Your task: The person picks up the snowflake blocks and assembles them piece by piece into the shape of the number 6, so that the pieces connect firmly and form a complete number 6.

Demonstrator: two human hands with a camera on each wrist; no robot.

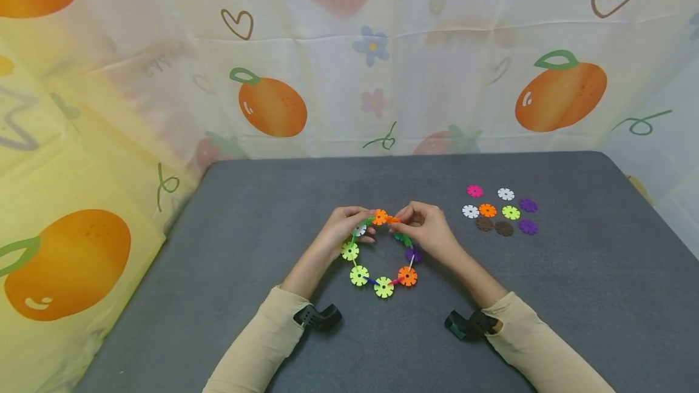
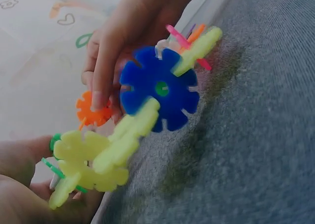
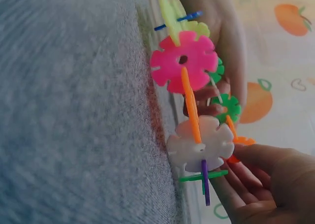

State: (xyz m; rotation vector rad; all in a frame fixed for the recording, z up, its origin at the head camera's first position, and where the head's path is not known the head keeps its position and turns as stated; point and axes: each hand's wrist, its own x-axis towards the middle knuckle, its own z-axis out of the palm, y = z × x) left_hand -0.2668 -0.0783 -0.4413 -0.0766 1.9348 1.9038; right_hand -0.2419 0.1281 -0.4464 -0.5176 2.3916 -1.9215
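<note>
A ring of notched plastic snowflake discs (image 1: 384, 287) in several colours is held above the grey table, its near side toward the person. My left hand (image 1: 345, 228) grips the ring's upper left part, by a white disc (image 1: 360, 230) and green ones. At the upper right, thumb and fingers of my right hand (image 1: 428, 230) pinch an orange disc (image 1: 393, 219), beside another orange disc (image 1: 380, 217) between the hands. A blue disc (image 2: 147, 81) links yellow-green ones in the left wrist view. The right wrist view has a pink disc (image 3: 172, 69) and a white disc (image 3: 221, 145). Fingers partly hide the joint at the top.
Loose discs lie spread at the table's right, among them a pink disc (image 1: 475, 191), a brown disc (image 1: 504, 228) and a purple disc (image 1: 528, 227). A printed cloth (image 1: 327, 114) hangs behind the grey table (image 1: 262, 199). Black cameras sit on both wrists.
</note>
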